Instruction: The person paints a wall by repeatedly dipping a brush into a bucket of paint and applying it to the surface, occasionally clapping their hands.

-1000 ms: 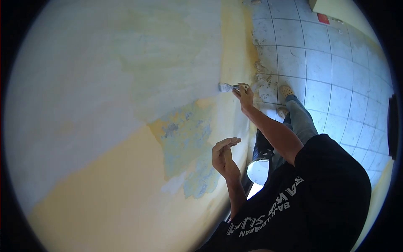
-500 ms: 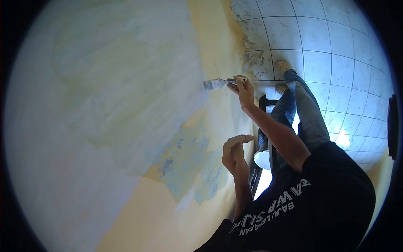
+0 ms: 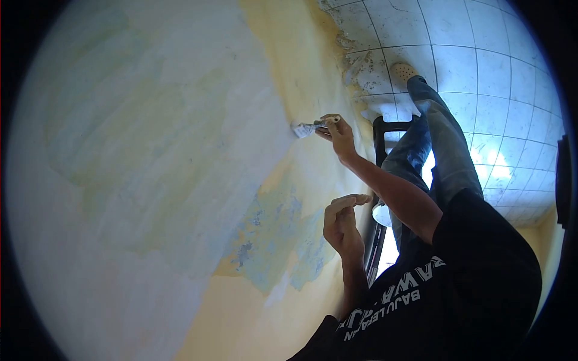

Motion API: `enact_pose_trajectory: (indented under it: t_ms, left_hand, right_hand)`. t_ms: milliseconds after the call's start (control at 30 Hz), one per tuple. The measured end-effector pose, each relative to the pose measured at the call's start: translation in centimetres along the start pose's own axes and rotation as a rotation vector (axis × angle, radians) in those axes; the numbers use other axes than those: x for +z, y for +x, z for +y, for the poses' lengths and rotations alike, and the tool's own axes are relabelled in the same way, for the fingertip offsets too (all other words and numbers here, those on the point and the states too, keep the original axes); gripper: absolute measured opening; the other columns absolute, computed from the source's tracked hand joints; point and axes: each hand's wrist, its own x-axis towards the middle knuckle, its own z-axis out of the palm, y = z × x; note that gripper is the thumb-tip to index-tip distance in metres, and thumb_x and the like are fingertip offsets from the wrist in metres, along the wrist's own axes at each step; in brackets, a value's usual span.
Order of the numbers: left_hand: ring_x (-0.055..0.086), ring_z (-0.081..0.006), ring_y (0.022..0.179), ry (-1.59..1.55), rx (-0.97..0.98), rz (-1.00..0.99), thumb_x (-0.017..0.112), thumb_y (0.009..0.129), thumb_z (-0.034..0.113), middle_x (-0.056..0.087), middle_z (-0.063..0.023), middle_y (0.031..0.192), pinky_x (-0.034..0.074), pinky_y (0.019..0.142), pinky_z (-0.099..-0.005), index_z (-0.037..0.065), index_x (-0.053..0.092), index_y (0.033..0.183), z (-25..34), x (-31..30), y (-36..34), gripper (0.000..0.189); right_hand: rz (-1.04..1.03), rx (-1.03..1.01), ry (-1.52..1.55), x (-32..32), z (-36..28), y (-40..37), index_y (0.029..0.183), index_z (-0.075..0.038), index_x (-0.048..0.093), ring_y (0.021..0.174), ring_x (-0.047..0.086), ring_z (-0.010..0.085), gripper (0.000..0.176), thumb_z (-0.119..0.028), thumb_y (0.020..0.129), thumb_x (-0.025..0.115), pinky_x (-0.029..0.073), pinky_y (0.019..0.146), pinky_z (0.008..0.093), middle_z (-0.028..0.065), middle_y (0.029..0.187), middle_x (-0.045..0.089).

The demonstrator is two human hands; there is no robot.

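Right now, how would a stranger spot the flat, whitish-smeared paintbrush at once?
Find the big white, yellow and blue-green patched wall filling the view's left. Near its right edge, the bare right hand holds the flat paintbrush, whitish head toward the wall. No tool shows in the bare left hand below.

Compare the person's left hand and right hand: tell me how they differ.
The right hand grips a paintbrush; the left hand shows no tool.
The right hand's fingers close around the handle, while the left hand's are bent and held together.
The right hand reaches farther from the black shirt than the left hand.
Both are bare.
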Motion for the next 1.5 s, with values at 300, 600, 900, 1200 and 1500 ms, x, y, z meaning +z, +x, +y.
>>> enact_pose_trajectory:
  t_ms: [300,600,900,1200,1500]
  left_hand:
    - [0.074,-0.0334,0.092,-0.029,0.003,0.032,0.047,0.101,-0.005,0.072,-0.0220,0.102,0.060,0.088,-0.0466,-0.003,0.062,0.114,0.0,-0.2,0.7,0.020]
    - [0.074,-0.0333,0.093,-0.030,-0.005,0.036,0.045,0.101,-0.006,0.072,-0.0219,0.103,0.060,0.088,-0.0460,-0.003,0.061,0.114,0.0,0.2,0.5,0.021]
    - [0.074,-0.0331,0.094,-0.015,-0.047,0.018,0.045,0.101,-0.006,0.072,-0.0217,0.103,0.059,0.090,-0.0457,-0.003,0.061,0.114,-0.7,1.1,1.0,0.021]
    - [0.073,-0.0335,0.095,-0.027,-0.037,0.014,0.045,0.102,-0.005,0.072,-0.0218,0.105,0.059,0.091,-0.0458,-0.002,0.061,0.117,-0.1,1.6,0.3,0.022]
    - [0.073,-0.0337,0.095,-0.143,0.071,0.059,0.047,0.102,-0.005,0.072,-0.0216,0.105,0.059,0.090,-0.0470,-0.003,0.061,0.117,0.9,2.0,-1.9,0.021]
  right_hand:
    - [-0.054,-0.014,-0.026,2.1,-1.9,1.9,0.125,-0.004,0.058,0.107,0.074,0.0271,0.022,-0.021,0.113,0.052,0.061,0.103,0.0431,0.0158,0.118,0.070]
    - [0.181,0.025,0.087,-1.9,2.1,7.4,0.124,0.000,0.057,0.103,0.075,0.0315,0.024,-0.021,0.112,0.054,0.066,0.095,0.0434,0.0185,0.119,0.068]
    - [0.051,0.086,0.209,-2.1,0.7,7.8,0.126,0.000,0.056,0.101,0.075,0.0323,0.027,-0.022,0.110,0.058,0.066,0.090,0.0396,0.0180,0.116,0.069]
    - [0.475,-0.137,-0.003,-3.2,2.3,7.9,0.119,-0.002,0.063,0.092,0.075,0.0248,0.017,-0.013,0.110,0.055,0.068,0.082,0.0362,0.0131,0.110,0.069]
    - [0.126,-0.052,0.044,0.2,-1.0,0.9,0.119,-0.004,0.062,0.100,0.073,0.0208,0.016,-0.017,0.110,0.056,0.065,0.093,0.0388,0.0094,0.112,0.069]
